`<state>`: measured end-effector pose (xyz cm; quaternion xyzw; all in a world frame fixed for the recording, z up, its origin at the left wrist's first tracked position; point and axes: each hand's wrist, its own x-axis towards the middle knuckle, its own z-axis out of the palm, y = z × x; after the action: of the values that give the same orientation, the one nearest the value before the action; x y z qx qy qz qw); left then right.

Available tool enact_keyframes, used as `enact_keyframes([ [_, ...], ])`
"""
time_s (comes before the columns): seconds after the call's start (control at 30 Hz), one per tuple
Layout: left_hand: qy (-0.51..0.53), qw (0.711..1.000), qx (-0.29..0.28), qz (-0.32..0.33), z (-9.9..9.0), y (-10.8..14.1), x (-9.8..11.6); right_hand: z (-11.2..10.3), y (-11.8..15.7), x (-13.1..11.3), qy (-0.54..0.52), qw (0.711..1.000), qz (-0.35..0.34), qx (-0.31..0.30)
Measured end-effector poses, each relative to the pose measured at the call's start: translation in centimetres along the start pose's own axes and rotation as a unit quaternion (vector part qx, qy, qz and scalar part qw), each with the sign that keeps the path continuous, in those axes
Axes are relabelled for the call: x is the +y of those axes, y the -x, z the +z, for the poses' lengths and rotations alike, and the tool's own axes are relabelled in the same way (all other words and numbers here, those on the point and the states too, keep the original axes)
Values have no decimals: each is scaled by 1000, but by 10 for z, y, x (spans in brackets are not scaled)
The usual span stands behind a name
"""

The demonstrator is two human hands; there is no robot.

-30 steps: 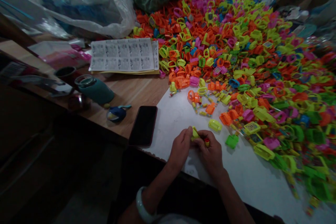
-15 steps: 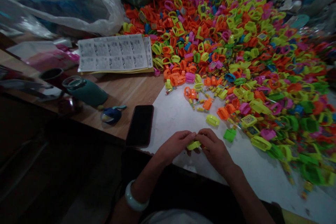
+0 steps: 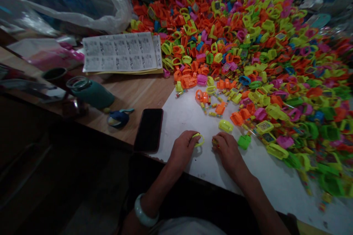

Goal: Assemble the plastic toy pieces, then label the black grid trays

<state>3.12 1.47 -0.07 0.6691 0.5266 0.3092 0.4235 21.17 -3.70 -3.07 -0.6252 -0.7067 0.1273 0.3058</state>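
My left hand (image 3: 184,147) is closed on a yellow-green plastic toy watch (image 3: 202,140), whose looped band sticks out past the fingertips. Just to the right, my right hand (image 3: 227,150) pinches a small piece with yellow and reddish colour (image 3: 214,141), mostly covered by the fingers; it looks like one of the little filled tubes lying about. A gap separates the two hands above the white sheet (image 3: 202,169). Close to my right hand lie a yellow toy watch (image 3: 225,125) and a bright green plastic piece (image 3: 244,141).
A large heap of orange, yellow, pink, green and blue toy watches (image 3: 234,44) covers the back and right. At left are a black phone (image 3: 149,130), a teal bottle (image 3: 93,93), a blue item (image 3: 118,118), printed sticker sheets (image 3: 120,54) and a plastic bag (image 3: 110,14).
My hands have moved apart, from together around the yellow-green toy watch. It now stays in my left hand, while my right hand has shifted slightly right with the small piece.
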Motion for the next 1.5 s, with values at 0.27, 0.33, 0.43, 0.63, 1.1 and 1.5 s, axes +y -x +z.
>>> enact_keyframes([
  [0.27,28,999,-34,8,2,3,1,-17,-1,-17,-129,989,51,-49],
  [0.33,21,999,-40,16,2,5,3,-21,-3,-22,-140,987,53,-62],
  [0.43,7,999,-46,28,1,6,6,-22,-6,-25,-142,987,39,-65],
  [0.63,-2,998,-55,29,1,6,7,-18,-4,-18,-124,991,-15,-50],
  [1.1,7,998,-60,-4,1,6,9,-16,-2,-15,-80,990,-106,-42],
  [1.5,247,934,-117,-230,5,7,4,-25,-5,-18,58,967,-228,-99],
])
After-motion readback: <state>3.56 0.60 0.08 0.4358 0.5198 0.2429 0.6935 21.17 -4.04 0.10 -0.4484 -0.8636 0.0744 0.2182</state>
